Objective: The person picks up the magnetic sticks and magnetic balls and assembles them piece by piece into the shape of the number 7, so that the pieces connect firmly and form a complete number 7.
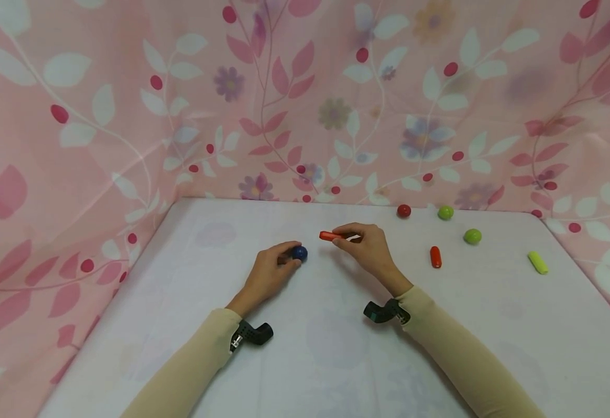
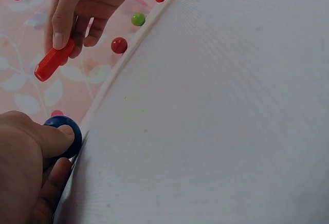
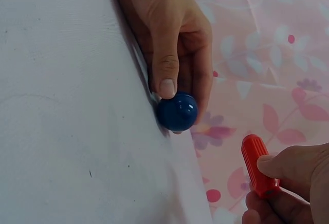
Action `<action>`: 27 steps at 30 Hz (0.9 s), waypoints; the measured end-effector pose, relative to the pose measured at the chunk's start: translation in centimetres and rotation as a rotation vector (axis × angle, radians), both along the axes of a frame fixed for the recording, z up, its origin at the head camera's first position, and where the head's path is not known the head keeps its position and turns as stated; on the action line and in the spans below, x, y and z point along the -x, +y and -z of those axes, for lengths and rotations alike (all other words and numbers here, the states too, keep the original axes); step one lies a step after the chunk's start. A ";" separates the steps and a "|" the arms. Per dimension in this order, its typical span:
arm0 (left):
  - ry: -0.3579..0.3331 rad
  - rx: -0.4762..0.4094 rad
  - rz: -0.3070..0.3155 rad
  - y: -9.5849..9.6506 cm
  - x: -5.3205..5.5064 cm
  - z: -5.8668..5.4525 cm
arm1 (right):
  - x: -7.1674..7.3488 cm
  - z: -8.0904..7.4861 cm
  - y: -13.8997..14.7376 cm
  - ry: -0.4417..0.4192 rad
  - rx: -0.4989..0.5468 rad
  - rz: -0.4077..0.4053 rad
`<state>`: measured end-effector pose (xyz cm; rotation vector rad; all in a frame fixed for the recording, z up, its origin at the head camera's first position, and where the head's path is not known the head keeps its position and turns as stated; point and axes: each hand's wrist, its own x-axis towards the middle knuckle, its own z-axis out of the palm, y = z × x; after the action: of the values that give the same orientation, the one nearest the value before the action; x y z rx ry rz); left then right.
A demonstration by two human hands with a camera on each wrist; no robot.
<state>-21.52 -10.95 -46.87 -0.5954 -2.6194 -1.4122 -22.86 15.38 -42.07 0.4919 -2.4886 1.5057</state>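
Note:
My left hand (image 1: 271, 268) grips a glossy dark blue ball (image 1: 300, 253) between thumb and fingers, low over the white table. In the right wrist view the thumb presses on the blue ball (image 3: 178, 112) from one side. To the right, my right hand (image 1: 369, 247) pinches a short red ridged rod (image 1: 329, 235) and holds it above the table. Its rounded end sticks out past the fingertips toward the left. In the right wrist view the thumb lies along the red rod (image 3: 257, 165). The ball and the rod are apart.
At the back right of the table (image 1: 221, 371) lie a dark red ball (image 1: 404, 211) and two green balls, one far back (image 1: 445, 212) and one nearer (image 1: 473, 236). A second red rod (image 1: 436, 257) and a yellow-green rod (image 1: 537, 262) lie nearby. Floral cloth (image 1: 284, 116) hangs behind.

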 end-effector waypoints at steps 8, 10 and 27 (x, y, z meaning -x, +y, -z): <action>-0.003 0.004 0.014 -0.1 -0.2 -0.2 | -0.3 0.9 -0.8 -0.012 -0.018 -0.026; -0.001 0.001 0.016 -0.1 -0.2 -0.2 | -0.3 1.1 -0.9 -0.012 -0.023 -0.035; -0.006 0.016 0.014 -0.1 -0.2 -0.3 | -0.6 2.3 -1.6 -0.041 -0.058 -0.056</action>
<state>-21.31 -11.08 -46.60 -0.6137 -2.6391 -1.4001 -22.24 13.75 -44.36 0.5501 -2.5762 1.4820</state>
